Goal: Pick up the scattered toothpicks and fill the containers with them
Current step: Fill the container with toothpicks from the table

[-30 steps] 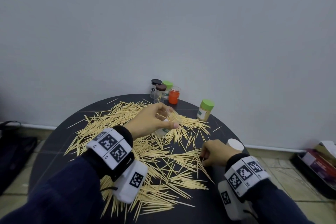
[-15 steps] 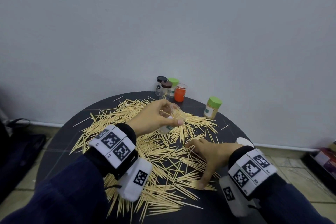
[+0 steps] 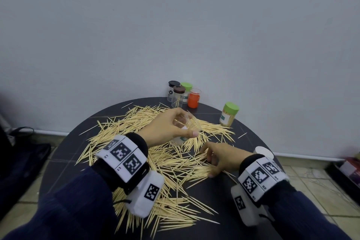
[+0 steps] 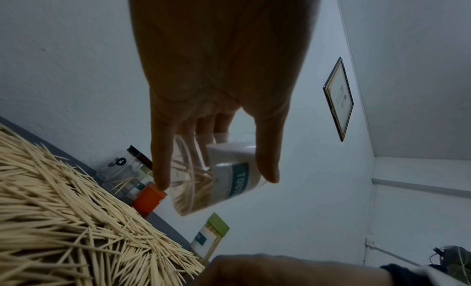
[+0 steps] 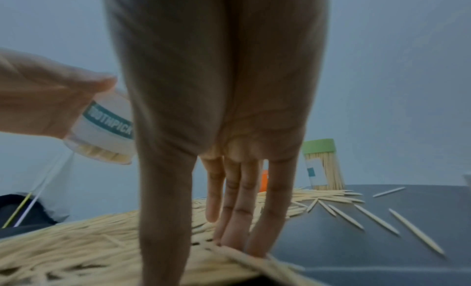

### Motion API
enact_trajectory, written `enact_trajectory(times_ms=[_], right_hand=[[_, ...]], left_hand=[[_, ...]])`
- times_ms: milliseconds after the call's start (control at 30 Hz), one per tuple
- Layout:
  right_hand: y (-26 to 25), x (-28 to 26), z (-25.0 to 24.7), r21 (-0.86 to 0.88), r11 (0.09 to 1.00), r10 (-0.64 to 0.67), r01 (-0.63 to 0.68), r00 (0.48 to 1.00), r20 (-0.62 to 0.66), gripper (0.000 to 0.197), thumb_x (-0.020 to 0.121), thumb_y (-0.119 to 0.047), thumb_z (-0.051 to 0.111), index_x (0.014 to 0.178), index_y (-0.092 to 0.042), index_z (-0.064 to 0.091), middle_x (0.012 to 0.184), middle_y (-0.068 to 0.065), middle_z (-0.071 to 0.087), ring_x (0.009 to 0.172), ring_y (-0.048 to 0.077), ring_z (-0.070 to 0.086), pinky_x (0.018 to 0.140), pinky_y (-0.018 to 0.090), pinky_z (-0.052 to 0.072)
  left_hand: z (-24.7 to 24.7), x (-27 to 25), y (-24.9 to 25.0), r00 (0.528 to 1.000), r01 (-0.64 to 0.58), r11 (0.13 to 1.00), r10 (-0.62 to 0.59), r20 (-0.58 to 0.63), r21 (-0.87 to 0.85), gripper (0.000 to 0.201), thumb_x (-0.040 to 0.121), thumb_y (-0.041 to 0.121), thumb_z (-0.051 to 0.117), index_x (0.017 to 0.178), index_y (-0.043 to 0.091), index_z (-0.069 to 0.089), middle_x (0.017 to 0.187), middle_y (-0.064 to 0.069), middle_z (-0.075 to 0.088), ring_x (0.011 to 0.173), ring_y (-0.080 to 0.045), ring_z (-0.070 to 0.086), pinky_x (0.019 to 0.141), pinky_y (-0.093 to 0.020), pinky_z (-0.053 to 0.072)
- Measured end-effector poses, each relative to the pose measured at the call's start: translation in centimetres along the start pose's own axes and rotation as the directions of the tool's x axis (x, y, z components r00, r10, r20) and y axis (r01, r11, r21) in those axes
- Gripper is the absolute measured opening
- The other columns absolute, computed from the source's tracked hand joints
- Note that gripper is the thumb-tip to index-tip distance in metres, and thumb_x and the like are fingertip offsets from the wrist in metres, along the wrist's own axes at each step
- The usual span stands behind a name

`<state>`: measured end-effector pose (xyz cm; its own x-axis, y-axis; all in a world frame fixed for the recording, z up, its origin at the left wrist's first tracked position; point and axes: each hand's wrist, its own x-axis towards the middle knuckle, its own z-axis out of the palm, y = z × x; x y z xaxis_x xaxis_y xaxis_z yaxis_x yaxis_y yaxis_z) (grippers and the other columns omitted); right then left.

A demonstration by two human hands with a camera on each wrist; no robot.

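Note:
A wide heap of wooden toothpicks covers the round dark table. My left hand grips a clear open toothpick jar, tilted above the heap, with some toothpicks inside. My right hand lies on the heap with straight, spread fingers, fingertips pressing toothpicks at the pile's right edge. It holds nothing.
At the table's back stand a black-lidded jar, a brown-lidded jar, a green-lidded jar and an orange jar. A full green-lidded jar stands back right. A white lid lies near the right edge.
My right hand went from a pinch to straight, spread fingers and reached left onto the heap. The left hand keeps holding the jar in about the same place.

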<state>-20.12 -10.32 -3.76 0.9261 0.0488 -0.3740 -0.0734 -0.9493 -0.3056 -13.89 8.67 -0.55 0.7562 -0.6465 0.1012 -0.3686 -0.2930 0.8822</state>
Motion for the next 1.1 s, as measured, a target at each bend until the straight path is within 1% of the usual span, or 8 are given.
enact_trajectory(times_ms=[100, 233, 300, 433, 700, 867, 967, 1100], right_hand=[[-0.2, 0.5, -0.1, -0.022, 1.000, -0.023, 0.022, 0.999, -0.049, 0.064, 0.072, -0.013, 0.079, 0.127, -0.013, 0.045, 0.102, -0.001, 0.054, 0.083, 0.010, 0.052, 0.068, 0.015, 0.043], [-0.5, 0.6, -0.2, -0.212, 0.977, 0.010, -0.032, 0.994, -0.105, 0.071, 0.071, -0.032, 0.078, 0.132, -0.021, 0.041, 0.130, 0.000, 0.037, 0.122, 0.016, 0.034, 0.102, 0.032, 0.038], [-0.6, 0.6, -0.2, -0.249, 0.965, 0.065, -0.081, 0.995, -0.074, 0.074, 0.072, -0.036, 0.076, 0.134, -0.020, 0.038, 0.135, 0.002, 0.031, 0.128, 0.018, 0.027, 0.106, 0.037, 0.034], [-0.9, 0.7, -0.4, -0.244, 0.965, 0.091, -0.095, 0.996, -0.026, 0.070, 0.075, -0.034, 0.073, 0.133, -0.016, 0.040, 0.135, 0.003, 0.035, 0.126, 0.018, 0.033, 0.106, 0.032, 0.034], [-1.9, 1.4, -0.4, -0.205, 0.978, 0.021, -0.026, 0.999, -0.029, 0.048, 0.079, -0.014, 0.070, 0.122, -0.008, 0.051, 0.124, 0.008, 0.050, 0.109, 0.020, 0.049, 0.088, 0.024, 0.040], [-2.0, 1.6, -0.2, -0.208, 0.978, -0.002, 0.001, 1.000, -0.004, 0.036, 0.080, -0.010, 0.068, 0.113, -0.010, 0.057, 0.117, 0.007, 0.057, 0.091, 0.012, 0.046, 0.078, 0.021, 0.038], [-2.8, 1.6, -0.1, -0.284, 0.959, -0.005, 0.018, 0.999, 0.047, 0.032, 0.083, -0.009, 0.063, 0.114, -0.007, 0.058, 0.118, 0.010, 0.059, 0.096, 0.018, 0.052, 0.080, 0.025, 0.041], [-3.9, 1.8, 0.5, -0.440, 0.898, 0.009, 0.029, 0.996, 0.083, 0.034, 0.090, -0.009, 0.053, 0.123, -0.002, 0.051, 0.127, 0.014, 0.054, 0.117, 0.027, 0.051, 0.096, 0.033, 0.041]], left_hand=[[0.1, 0.0, -0.1, 1.000, -0.002, 1.000, 0.002, 0.001, 0.007, 0.052, 0.074, 0.032, 0.075, 0.120, 0.022, 0.054, 0.121, -0.001, 0.058, 0.109, -0.014, 0.057, 0.089, -0.032, 0.051], [0.0, 0.1, -0.1, 1.000, -0.003, 1.000, 0.003, 0.000, 0.010, 0.053, 0.073, 0.033, 0.076, 0.120, 0.022, 0.055, 0.120, 0.000, 0.059, 0.108, -0.013, 0.058, 0.091, -0.035, 0.052], [0.0, 0.1, -0.1, 1.000, 0.000, 1.000, 0.000, 0.001, 0.016, 0.052, 0.073, 0.033, 0.076, 0.120, 0.022, 0.055, 0.120, 0.000, 0.058, 0.107, -0.012, 0.058, 0.086, -0.030, 0.052], [0.1, 0.0, -0.2, 1.000, -0.005, 0.999, 0.005, 0.009, 0.036, 0.052, 0.074, 0.033, 0.075, 0.119, 0.023, 0.053, 0.119, 0.000, 0.057, 0.104, -0.011, 0.058, 0.079, -0.020, 0.048], [0.2, 0.1, -0.4, 1.000, -0.001, 0.998, 0.000, 0.014, 0.063, 0.055, 0.074, 0.034, 0.076, 0.122, 0.021, 0.054, 0.118, 0.001, 0.058, 0.107, -0.012, 0.058, 0.088, -0.028, 0.049], [0.3, 0.3, -0.8, 1.000, 0.001, 0.998, -0.002, 0.011, 0.065, 0.056, 0.072, 0.033, 0.078, 0.122, 0.020, 0.055, 0.118, 0.001, 0.058, 0.106, -0.011, 0.058, 0.085, -0.024, 0.049], [0.2, 0.3, -0.9, 1.000, 0.000, 0.998, -0.001, 0.012, 0.067, 0.055, 0.073, 0.033, 0.078, 0.121, 0.020, 0.055, 0.116, 0.002, 0.058, 0.106, -0.011, 0.058, 0.082, -0.020, 0.047], [0.2, 0.3, -1.0, 1.000, -0.003, 0.998, 0.002, 0.013, 0.065, 0.054, 0.074, 0.033, 0.077, 0.121, 0.020, 0.055, 0.117, 0.002, 0.057, 0.106, -0.011, 0.057, 0.081, -0.019, 0.047]])
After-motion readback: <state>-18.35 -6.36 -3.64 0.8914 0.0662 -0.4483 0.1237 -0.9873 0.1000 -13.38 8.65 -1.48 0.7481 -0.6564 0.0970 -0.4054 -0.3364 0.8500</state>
